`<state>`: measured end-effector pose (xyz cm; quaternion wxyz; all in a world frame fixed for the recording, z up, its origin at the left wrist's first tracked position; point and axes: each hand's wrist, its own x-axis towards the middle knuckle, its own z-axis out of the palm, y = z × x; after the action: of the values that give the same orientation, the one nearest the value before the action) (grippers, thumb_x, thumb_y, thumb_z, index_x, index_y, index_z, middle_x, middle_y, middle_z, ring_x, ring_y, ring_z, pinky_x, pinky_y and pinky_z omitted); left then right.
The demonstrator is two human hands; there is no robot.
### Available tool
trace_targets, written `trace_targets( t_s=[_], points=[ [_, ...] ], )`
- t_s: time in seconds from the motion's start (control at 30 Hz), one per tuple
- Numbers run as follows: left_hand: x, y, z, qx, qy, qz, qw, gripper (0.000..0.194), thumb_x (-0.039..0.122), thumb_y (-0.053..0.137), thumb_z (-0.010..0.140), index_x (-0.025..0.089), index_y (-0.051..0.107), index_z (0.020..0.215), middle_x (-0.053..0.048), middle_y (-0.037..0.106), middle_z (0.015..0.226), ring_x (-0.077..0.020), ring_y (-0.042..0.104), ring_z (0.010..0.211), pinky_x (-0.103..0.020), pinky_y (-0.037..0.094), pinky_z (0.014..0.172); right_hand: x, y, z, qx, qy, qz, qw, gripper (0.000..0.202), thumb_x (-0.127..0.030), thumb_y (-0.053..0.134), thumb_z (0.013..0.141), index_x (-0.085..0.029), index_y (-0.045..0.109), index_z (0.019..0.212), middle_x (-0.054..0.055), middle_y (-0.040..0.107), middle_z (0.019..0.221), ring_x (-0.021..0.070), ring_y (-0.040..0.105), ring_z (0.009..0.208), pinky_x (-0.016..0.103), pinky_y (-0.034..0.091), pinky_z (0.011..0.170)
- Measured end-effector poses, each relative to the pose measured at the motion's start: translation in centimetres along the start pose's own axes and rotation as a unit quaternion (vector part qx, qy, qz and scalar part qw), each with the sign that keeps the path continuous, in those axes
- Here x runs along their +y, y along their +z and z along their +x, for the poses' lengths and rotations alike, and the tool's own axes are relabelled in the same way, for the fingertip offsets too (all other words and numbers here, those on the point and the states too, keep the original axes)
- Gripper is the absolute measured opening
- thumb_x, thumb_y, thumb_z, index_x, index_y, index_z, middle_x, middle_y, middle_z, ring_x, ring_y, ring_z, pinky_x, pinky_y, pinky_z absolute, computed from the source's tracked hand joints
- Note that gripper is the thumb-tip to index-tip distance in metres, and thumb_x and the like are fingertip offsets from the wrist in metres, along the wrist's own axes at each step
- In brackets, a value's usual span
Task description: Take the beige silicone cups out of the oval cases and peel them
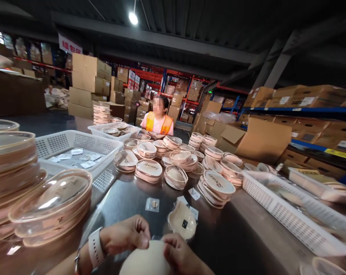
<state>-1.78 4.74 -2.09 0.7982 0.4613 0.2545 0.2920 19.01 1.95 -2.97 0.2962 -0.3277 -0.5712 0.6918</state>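
Note:
A smooth beige bra cup is at the bottom centre, its lower part cut off by the frame. With thumb and fingers closed, my left hand pinches its upper edge. Close beside, my right hand grips the same cup at its right edge, fingers curled and partly hidden. Just beyond lies another beige bra piece with a small black label, on clear plastic. A small clear packet rests flat on the dark table to its left, and a white slip lies behind it.
Clear-lidded oval boxes crowd the table's middle. Tall stacks of such boxes stand at left, beside a white basket holding small packets. A long white basket is at right. Across the table sits a person in an orange vest.

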Motion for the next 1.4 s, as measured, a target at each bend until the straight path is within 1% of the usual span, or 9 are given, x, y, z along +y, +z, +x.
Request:
trace_targets(
  t_s=[0.23, 0.43, 0.63, 0.73, 0.83, 0.93, 1.07, 1.23, 1.4],
  points=[
    [1.2, 0.2, -0.8, 0.007, -0.005, -0.038, 0.999, 0.036, 0.035, 0.092, 0.044, 0.010, 0.070, 0.055, 0.000, 0.062, 0.047, -0.0061, 0.049, 0.042, -0.017, 0.032, 0.044, -1.1, 0.3, -0.3, 0.015, -0.021, -0.083, 0.996, 0.066, -0.082, 0.061, 0.060, -0.018, 0.041, 0.056, -0.009, 0.030, 0.048, 0.0035, 0.023, 0.043, 0.021, 0.016, 0.041],
    [1.1, -0.6, -1.2, 0.020, -0.006, -0.063, 0.998, 0.041, 0.048, 0.078, 0.067, 0.008, 0.071, 0.063, -0.006, 0.066, 0.054, -0.0101, 0.056, 0.048, -0.019, 0.035, 0.048, -1.7, 0.2, -0.1, 0.016, -0.026, -0.104, 0.994, 0.066, -0.080, 0.060, 0.065, -0.018, 0.042, 0.052, -0.008, 0.030, 0.047, 0.0047, 0.025, 0.044, 0.022, 0.016, 0.043],
    [1.6, -0.6, -1.3, 0.011, 0.039, -0.038, 0.998, 0.056, 0.066, 0.078, 0.055, 0.011, 0.067, 0.063, -0.001, 0.060, 0.056, -0.0073, 0.047, 0.050, -0.018, 0.033, 0.049, -1.8, 0.2, 0.0, 0.032, -0.060, -0.138, 0.988, 0.067, -0.080, 0.056, 0.067, -0.018, 0.040, 0.050, -0.007, 0.030, 0.048, 0.0060, 0.026, 0.047, 0.023, 0.017, 0.045],
    [1.8, -0.5, -0.9, 0.003, 0.056, 0.030, 0.998, 0.052, 0.053, 0.086, 0.051, 0.011, 0.070, 0.077, -0.001, 0.062, 0.066, -0.0090, 0.048, 0.058, -0.019, 0.034, 0.053, -1.8, 0.1, 0.2, 0.065, -0.076, -0.163, 0.981, 0.067, -0.080, 0.054, 0.069, -0.017, 0.044, 0.053, -0.006, 0.033, 0.052, 0.0067, 0.027, 0.050, 0.023, 0.018, 0.046],
    [1.3, -0.5, 0.1, 0.068, 0.107, 0.157, 0.979, 0.041, 0.038, 0.086, 0.057, 0.012, 0.068, 0.083, 0.001, 0.061, 0.071, -0.0106, 0.048, 0.065, -0.020, 0.034, 0.058, -1.4, -0.1, 0.4, 0.119, -0.069, -0.191, 0.972, 0.066, -0.080, 0.052, 0.072, -0.015, 0.048, 0.060, -0.005, 0.036, 0.057, 0.0073, 0.029, 0.052, 0.022, 0.019, 0.046],
    [0.5, -0.8, 1.3, 0.143, 0.146, 0.235, 0.950, 0.034, 0.045, 0.073, 0.072, 0.013, 0.063, 0.072, 0.003, 0.054, 0.062, -0.0099, 0.041, 0.059, -0.022, 0.030, 0.056, -1.0, -0.1, 0.7, 0.151, -0.056, -0.197, 0.967, 0.066, -0.081, 0.049, 0.072, -0.016, 0.049, 0.063, -0.005, 0.037, 0.056, 0.0070, 0.031, 0.049, 0.022, 0.021, 0.044],
    [0.0, -1.2, 1.9, 0.179, 0.174, 0.274, 0.929, 0.041, 0.051, 0.063, 0.079, 0.013, 0.058, 0.064, 0.004, 0.047, 0.058, -0.0100, 0.035, 0.058, -0.023, 0.026, 0.054, -0.5, 0.0, 0.8, 0.160, -0.040, -0.185, 0.969, 0.066, -0.084, 0.046, 0.071, -0.018, 0.044, 0.063, -0.006, 0.036, 0.051, 0.0064, 0.033, 0.042, 0.021, 0.022, 0.040],
    [0.1, -0.9, 1.4, 0.133, 0.180, 0.281, 0.933, 0.043, 0.055, 0.070, 0.070, 0.013, 0.060, 0.071, 0.003, 0.049, 0.062, -0.0109, 0.039, 0.060, -0.023, 0.029, 0.056, -0.2, 0.0, 0.7, 0.130, -0.032, -0.180, 0.975, 0.068, -0.087, 0.043, 0.070, -0.019, 0.044, 0.064, -0.007, 0.037, 0.046, 0.0068, 0.034, 0.037, 0.021, 0.022, 0.037],
    [0.5, -0.2, 0.8, 0.069, 0.121, 0.262, 0.955, 0.052, 0.058, 0.078, 0.058, 0.012, 0.062, 0.075, 0.001, 0.050, 0.066, -0.0114, 0.040, 0.063, -0.023, 0.027, 0.055, -0.6, -0.3, 0.4, 0.131, -0.048, -0.179, 0.974, 0.068, -0.086, 0.047, 0.069, -0.018, 0.044, 0.063, -0.006, 0.035, 0.053, 0.0070, 0.030, 0.049, 0.022, 0.021, 0.046]
  ],
)
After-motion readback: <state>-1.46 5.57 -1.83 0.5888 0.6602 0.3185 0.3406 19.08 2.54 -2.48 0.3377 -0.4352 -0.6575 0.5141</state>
